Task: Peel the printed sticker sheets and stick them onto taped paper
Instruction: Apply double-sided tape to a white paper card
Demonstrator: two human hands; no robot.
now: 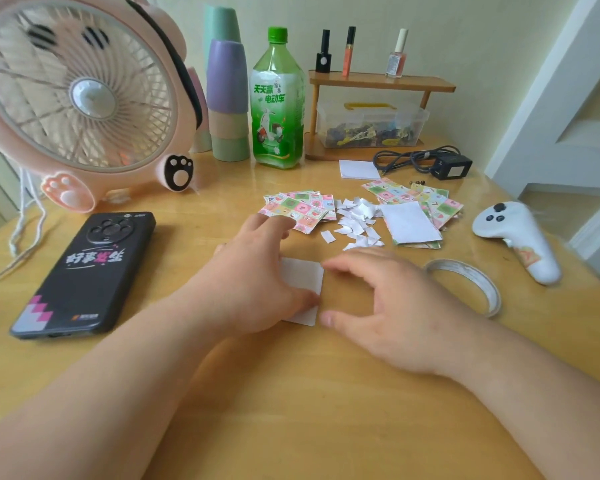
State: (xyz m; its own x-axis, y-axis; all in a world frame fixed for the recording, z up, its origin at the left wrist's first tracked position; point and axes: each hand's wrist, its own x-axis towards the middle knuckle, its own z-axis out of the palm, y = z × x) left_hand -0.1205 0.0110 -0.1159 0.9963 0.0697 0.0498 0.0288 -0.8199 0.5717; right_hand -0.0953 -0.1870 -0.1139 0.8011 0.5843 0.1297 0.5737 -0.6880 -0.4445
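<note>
The paper (302, 276) lies flat on the table (291, 410), half under the left hand (253, 278), which rests spread flat on it. The right hand (388, 306) is just beside it, fingers loosely curved and holding nothing, tips touching the paper's right edge. It's a plain white square with rounded corners. Sticker sheets (298, 207) sit just beyond, in a pink and green checker print. The green bottle (278, 109) reads "电动车". The phone (84, 271) case has stylised Chinese lettering, which I can't read.

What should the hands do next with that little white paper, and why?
Probably the right hand should reach for the nearest sticker sheet, just beyond the fingers. The white paper lies flat and looks bare, the left hand presses on it, and neither hand holds a sticker.
</note>
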